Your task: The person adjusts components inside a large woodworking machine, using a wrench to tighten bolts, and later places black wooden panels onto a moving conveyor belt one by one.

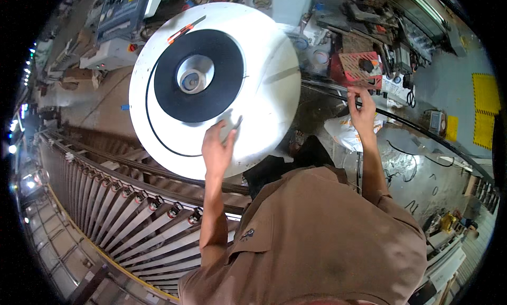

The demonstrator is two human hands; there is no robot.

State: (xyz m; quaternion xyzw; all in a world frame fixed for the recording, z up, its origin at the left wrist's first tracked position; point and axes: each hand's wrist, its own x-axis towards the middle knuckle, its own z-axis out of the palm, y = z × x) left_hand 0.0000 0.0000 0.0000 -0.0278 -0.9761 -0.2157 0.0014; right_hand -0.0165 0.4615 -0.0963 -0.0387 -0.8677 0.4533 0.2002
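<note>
A wide black coil (227, 51) lies flat on the white round disc (269, 120), left of its middle, wound around a hollow metal core. A loose black strand (150, 114) leaves the coil's far left edge and curves along the bare disc toward the person's left hand (216, 151). That hand is over the disc's near part, its grip apart with thumb and forefinger spread; a grey sliver beside it may be a tool or only a shadow. The right hand (363, 112) is well off the disc, raised near a red perforated tray (346, 64); its fingertips look drawn together, but I cannot tell whether they pinch anything. A tool with a red handle (179, 34) rests on the disc past the coil, touched by neither hand. The step in hand seems to be handling the strand's near end at the coil; the next move would call for steady, light fingers on that end, keeping the outer turns tight.
</note>
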